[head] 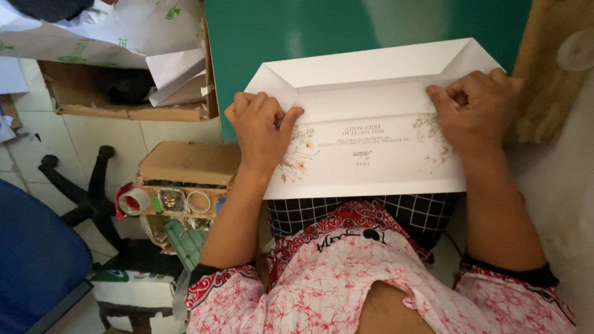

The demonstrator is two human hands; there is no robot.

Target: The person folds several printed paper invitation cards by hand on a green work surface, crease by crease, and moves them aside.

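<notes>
A white printed card sheet with floral corners and a folded flap lies on a green cutting mat. My left hand presses its fingertips on the left end of the fold line. At the right end my right hand pinches and presses the same fold. Both hands rest on the sheet, which overhangs the table's near edge above my lap.
A cardboard box holding white paper sits on the tiled floor at left. Nearer, a smaller box has tape rolls at its front. A blue chair and its black base stand far left. A brown board is at right.
</notes>
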